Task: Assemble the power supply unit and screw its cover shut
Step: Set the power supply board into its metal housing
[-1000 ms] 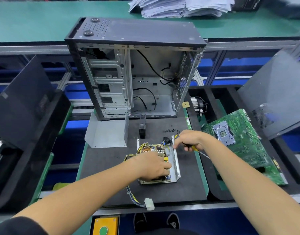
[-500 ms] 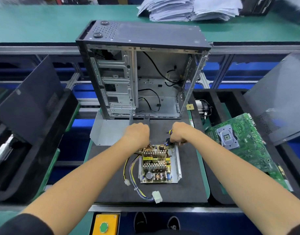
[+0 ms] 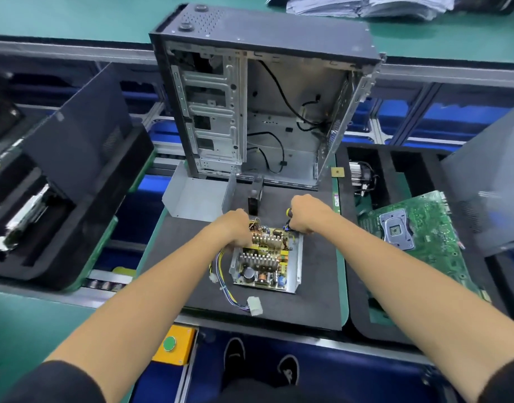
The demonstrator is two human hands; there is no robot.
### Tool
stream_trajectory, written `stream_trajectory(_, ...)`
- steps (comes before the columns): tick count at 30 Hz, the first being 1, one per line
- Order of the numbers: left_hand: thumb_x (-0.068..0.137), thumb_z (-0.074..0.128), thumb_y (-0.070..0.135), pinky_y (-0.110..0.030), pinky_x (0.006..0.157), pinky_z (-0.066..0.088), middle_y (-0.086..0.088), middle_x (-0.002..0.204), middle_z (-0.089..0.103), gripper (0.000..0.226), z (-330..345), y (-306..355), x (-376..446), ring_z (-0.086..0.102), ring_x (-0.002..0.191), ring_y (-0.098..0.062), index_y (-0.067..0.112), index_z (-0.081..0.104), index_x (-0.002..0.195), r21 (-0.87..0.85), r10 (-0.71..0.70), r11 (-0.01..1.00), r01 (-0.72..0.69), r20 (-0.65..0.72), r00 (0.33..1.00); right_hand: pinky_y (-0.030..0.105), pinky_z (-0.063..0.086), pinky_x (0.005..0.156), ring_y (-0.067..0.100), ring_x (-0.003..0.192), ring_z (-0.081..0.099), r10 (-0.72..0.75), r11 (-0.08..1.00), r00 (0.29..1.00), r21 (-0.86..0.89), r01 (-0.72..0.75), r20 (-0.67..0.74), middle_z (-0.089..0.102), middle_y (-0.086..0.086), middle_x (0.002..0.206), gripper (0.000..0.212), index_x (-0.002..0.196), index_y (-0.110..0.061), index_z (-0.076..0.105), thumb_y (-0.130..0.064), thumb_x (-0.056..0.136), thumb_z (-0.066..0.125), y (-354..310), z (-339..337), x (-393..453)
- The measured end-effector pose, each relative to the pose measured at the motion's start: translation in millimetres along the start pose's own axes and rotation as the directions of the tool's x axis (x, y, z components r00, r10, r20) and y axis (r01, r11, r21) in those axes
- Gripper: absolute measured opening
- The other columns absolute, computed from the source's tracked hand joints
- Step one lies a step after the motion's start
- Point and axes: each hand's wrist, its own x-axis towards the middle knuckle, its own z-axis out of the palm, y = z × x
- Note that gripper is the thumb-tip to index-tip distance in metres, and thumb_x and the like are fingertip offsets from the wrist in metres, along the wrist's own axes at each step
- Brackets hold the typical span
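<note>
Black foam matting [image 3: 314,289] covers my station on the green assembly line, and the open power supply unit [image 3: 266,258] lies at its middle, circuit board and heat sinks bare. Everything else I place from that unit.

My left hand [image 3: 235,228] rests curled on the unit's far left corner, where the wire bundle leaves; whether it pinches anything I cannot tell. My right hand [image 3: 306,213] is fisted round a screwdriver [image 3: 288,214] at the far right corner, only the yellow and black handle end showing.

Beyond the unit on the left lies the bent steel cover [image 3: 197,196], not yet fitted. A small black part [image 3: 255,196] stands straight beyond it.

I judge I am still fixing the board in its tray. To do this well I should steady the tray with the left hand, keep the driver upright on the screw, and keep the loose wires [image 3: 225,282] and white connector [image 3: 255,305] away from the edges before the cover goes on.

Behind the unit the computer case [image 3: 261,103] stands open, holding drive cages and black cables. Right of the unit, a black foam tray [image 3: 363,312] holds a green motherboard [image 3: 415,237] and a cooler [image 3: 359,174].
</note>
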Motion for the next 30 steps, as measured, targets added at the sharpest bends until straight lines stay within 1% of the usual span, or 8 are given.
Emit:
stream_trajectory(3, 0.076, 0.048, -0.002, -0.023, 0.041, 0.039, -0.012, 0.072, 0.058, 0.009, 1.9, 4.0, 1.5, 0.056, 0.055, -0.023, 0.004, 0.05, 0.082, 0.044, 0.037, 0.998, -0.034, -0.072, 0.997, 0.02, 0.032, 0.04, 0.022, 0.047, 0.044, 0.002, 1.0, 1.0, 0.011, -0.002, 0.009, 0.052, 0.007, 0.055, 0.015, 0.061, -0.01, 0.046, -0.001, 0.072, 0.051, 5.0, -0.4, -9.1)
stream_trajectory(6, 0.077, 0.05, -0.003, -0.028, 0.048, 0.037, -0.004, 0.073, 0.05, 0.016, 3.0, 15.7, 2.7, 0.051, 0.06, -0.021, 0.011, 0.042, 0.074, 0.205, 0.097, 0.976, -0.068, -0.132, 0.987, 0.017, 0.037, 0.036, 0.019, 0.036, 0.053, 0.039, 0.999, 0.989, 0.007, -0.04, 0.142, 0.058, 0.007, 0.043, 0.015, 0.067, -0.007, 0.055, -0.005, 0.081, 0.05, 12.4, 0.0, -23.5)
stream_trajectory(9, 0.076, 0.052, -0.005, -0.033, 0.06, 0.043, -0.001, 0.078, 0.048, 0.021, -0.3, 33.2, 5.8, 0.053, 0.073, -0.026, 0.011, 0.047, 0.089, 0.357, 0.184, 0.927, -0.115, -0.165, 0.969, 0.019, 0.041, 0.041, 0.016, 0.029, 0.051, 0.067, 0.997, 0.942, -0.043, -0.056, 0.33, 0.056, 0.005, 0.037, 0.021, 0.07, 0.0, 0.055, -0.006, 0.088, 0.049, 17.5, 6.2, -37.7)
stream_trajectory(13, 0.081, 0.05, 0.001, -0.035, 0.066, 0.041, -0.009, 0.109, 0.062, 0.03, -10.9, 50.0, 13.3, 0.062, 0.095, -0.031, 0.009, 0.057, 0.109, 0.528, 0.326, 0.827, -0.194, -0.169, 0.93, 0.023, 0.035, 0.043, 0.017, 0.029, 0.047, 0.067, 0.996, 0.91, 0.022, -0.084, 0.409, 0.057, 0.01, 0.039, 0.024, 0.065, 0.002, 0.041, -0.001, 0.088, 0.044, 22.7, 9.0, -49.1)
stream_trajectory(20, 0.085, 0.05, 0.008, -0.035, 0.066, 0.043, -0.005, 0.102, 0.064, 0.024, -27.8, 64.5, 32.3, 0.063, 0.092, -0.027, 0.012, 0.056, 0.107, 0.734, 0.531, 0.614, -0.291, -0.112, 0.84, 0.023, 0.024, 0.04, 0.019, 0.041, 0.036, 0.055, 0.975, 0.839, 0.154, -0.163, 0.541, 0.059, 0.019, 0.069, 0.022, 0.071, -0.01, 0.036, 0.002, 0.09, 0.033, 21.2, 10.6, -53.5)
stream_trajectory(22, 0.086, 0.049, 0.009, -0.035, 0.066, 0.04, -0.005, 0.103, 0.063, 0.021, -30.9, 64.6, 39.1, 0.063, 0.093, -0.027, 0.014, 0.056, 0.106, 0.752, 0.563, 0.583, -0.308, -0.101, 0.82, 0.02, 0.023, 0.039, 0.019, 0.037, 0.037, 0.077, 0.963, 0.839, 0.179, -0.204, 0.538, 0.057, 0.019, 0.066, 0.01, 0.085, 0.0, 0.04, 0.0, 0.09, 0.032, 15.7, 14.3, -49.5)
stream_trajectory(25, 0.085, 0.049, 0.007, -0.034, 0.065, 0.038, -0.004, 0.099, 0.063, 0.017, -33.6, 62.0, 47.9, 0.063, 0.091, -0.027, 0.015, 0.056, 0.099, 0.755, 0.578, 0.572, -0.321, -0.093, 0.81, 0.021, 0.026, 0.04, 0.02, 0.041, 0.042, 0.068, 0.954, 0.851, 0.216, -0.208, 0.521, 0.06, 0.02, 0.069, 0.031, 0.122, 0.004, 0.042, -0.004, 0.093, 0.033, 14.1, 17.9, -43.6)
stream_trajectory(30, 0.086, 0.052, 0.009, -0.033, 0.065, 0.036, -0.003, 0.095, 0.064, 0.015, -32.8, 53.0, 60.8, 0.062, 0.087, -0.025, 0.016, 0.057, 0.097, 0.711, 0.582, 0.599, -0.368, -0.071, 0.81, 0.019, 0.026, 0.039, 0.016, 0.035, 0.049, 0.031, 0.892, 0.851, 0.37, -0.261, 0.525, 0.055, 0.013, 0.046, 0.014, 0.078, -0.003, 0.047, -0.008, 0.092, 0.044, 20.1, 9.3, -41.4)
